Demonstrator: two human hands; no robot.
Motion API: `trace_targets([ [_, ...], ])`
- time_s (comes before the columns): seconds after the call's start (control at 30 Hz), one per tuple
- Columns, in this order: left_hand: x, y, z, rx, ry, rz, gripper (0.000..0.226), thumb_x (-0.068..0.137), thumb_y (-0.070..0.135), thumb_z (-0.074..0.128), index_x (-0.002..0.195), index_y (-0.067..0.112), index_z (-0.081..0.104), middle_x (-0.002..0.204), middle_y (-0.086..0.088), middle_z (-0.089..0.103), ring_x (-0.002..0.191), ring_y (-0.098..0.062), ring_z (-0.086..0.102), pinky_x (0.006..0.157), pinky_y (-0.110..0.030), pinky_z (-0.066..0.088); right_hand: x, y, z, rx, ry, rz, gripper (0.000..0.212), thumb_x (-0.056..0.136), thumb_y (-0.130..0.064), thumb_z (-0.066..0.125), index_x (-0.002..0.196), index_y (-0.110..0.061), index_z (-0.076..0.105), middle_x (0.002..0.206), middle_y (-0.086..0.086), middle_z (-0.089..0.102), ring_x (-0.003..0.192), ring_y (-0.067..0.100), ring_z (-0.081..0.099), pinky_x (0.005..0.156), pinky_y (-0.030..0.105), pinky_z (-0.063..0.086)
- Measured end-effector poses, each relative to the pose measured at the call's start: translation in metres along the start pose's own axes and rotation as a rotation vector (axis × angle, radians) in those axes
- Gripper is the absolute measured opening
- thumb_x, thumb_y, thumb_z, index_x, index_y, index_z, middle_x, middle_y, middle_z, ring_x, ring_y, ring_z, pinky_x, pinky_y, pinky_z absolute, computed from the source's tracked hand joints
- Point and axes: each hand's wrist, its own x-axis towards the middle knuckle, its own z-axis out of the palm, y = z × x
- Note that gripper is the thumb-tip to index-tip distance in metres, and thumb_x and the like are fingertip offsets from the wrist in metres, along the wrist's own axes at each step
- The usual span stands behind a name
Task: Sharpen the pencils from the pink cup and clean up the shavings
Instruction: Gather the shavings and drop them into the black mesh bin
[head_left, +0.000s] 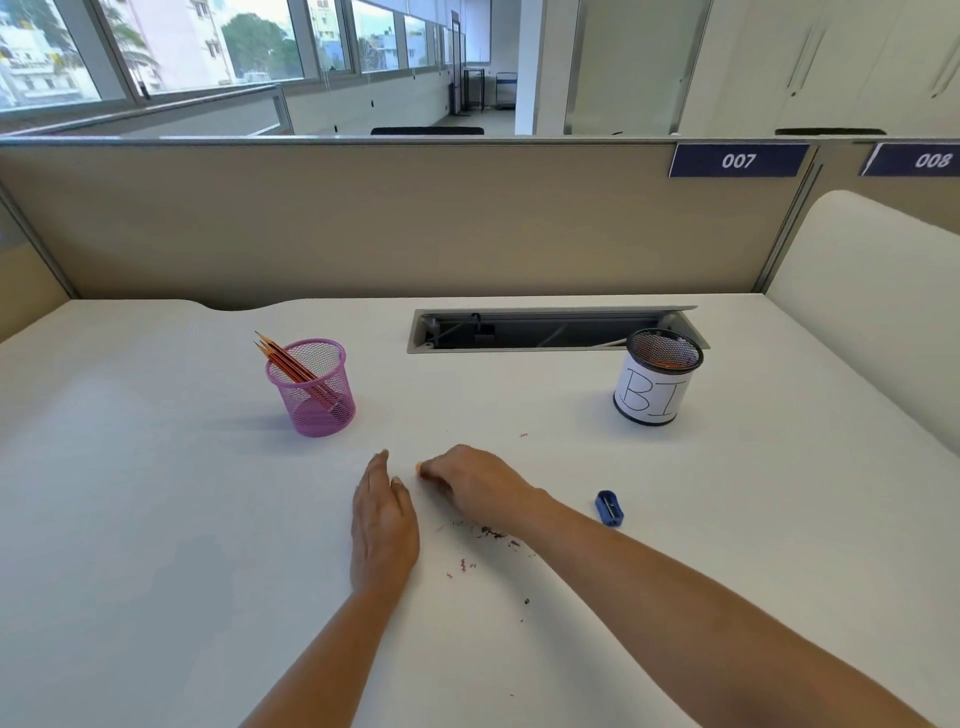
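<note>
At five o'clock of the pink cup (311, 387), flat left hand (384, 519) is flanking feather-light, crumbly shavings (493, 532), likely best swept; right hand (472, 486) is curling, grip unclear.

A white table (156, 493) is carrying a pink mesh cup (311, 387) of pencils (283, 358) striped red and black. A blue sharpener (609, 508) and reddish-brown shavings (493, 532) are showing against the white. A black mesh bin (664, 349) is wearing a white label (649, 397) lettered in black. A beige partition (363, 218) is bearing navy signs (738, 160) with white numerals.
</note>
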Motion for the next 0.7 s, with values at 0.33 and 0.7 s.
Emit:
trace_targets([
  [0.33,-0.002,0.001,0.000,0.037,-0.016,0.005,0.043,0.098,0.015,0.030,0.141,0.011,0.032,0.148,-0.007,0.035,0.138,-0.023,0.028,0.116,-0.038,0.017,-0.042,0.032,-0.026,0.034,0.123,0.079,0.028,0.096,-0.017,0.042,0.106,-0.008,0.067,0.091,0.008,0.073,0.082,0.022,0.064,0.069,0.023,0.043],
  [0.7,-0.004,0.003,0.000,0.121,-0.065,0.059,0.043,0.098,0.019,0.028,0.141,0.013,0.030,0.148,-0.004,0.034,0.138,-0.020,0.025,0.118,-0.035,0.009,-0.052,0.069,-0.104,0.590,0.640,0.369,0.016,0.090,0.002,0.053,0.097,-0.001,0.067,0.072,0.001,0.069,0.047,-0.005,0.059,0.063,0.017,0.054],
])
